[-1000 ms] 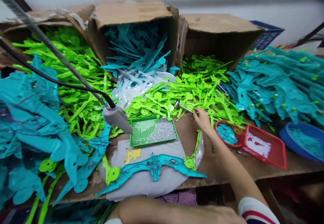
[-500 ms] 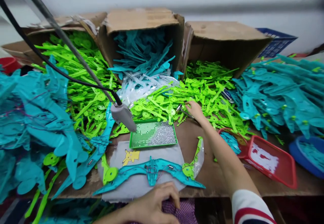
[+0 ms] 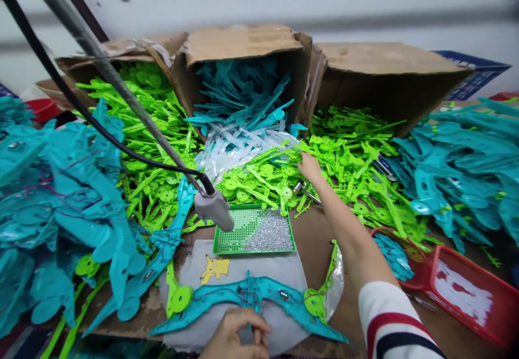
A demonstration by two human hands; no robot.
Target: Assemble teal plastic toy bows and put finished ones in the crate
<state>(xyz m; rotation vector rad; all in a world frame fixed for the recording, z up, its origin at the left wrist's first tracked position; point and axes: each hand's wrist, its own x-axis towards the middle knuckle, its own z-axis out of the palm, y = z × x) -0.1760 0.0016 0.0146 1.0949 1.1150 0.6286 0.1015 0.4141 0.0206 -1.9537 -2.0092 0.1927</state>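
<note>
A turquoise toy bow body point(image 3: 219, 292) lies on a grey cloth point(image 3: 194, 264), with a lime-green round-ended arm at each side. My left hand point(image 3: 239, 332) is at the lower middle of the bow, its fingers curled over the short handle; whether it grips it is hidden. My right hand point(image 3: 310, 167) reaches into the heap of lime-green plastic arms point(image 3: 263, 175), fingers drawn together. What they pinch, if anything, does not show. Below that hand lies a metal-headed hammer point(image 3: 300, 187). A green tray point(image 3: 227, 248) of small silvery screws sits behind the bow.
A grey electric screwdriver point(image 3: 213, 210) hangs from a cable above the tray. Cardboard boxes point(image 3: 243, 40) spill turquoise and green parts at the back. Turquoise bow bodies point(image 3: 77, 180) are stacked left, more point(image 3: 458, 170) right. Red baskets point(image 3: 466, 294) stand at the right front.
My left hand has moved left and over the bow's handle. My right hand has shifted away from the hammer, farther back into the green heap. The camera view has also shifted.
</note>
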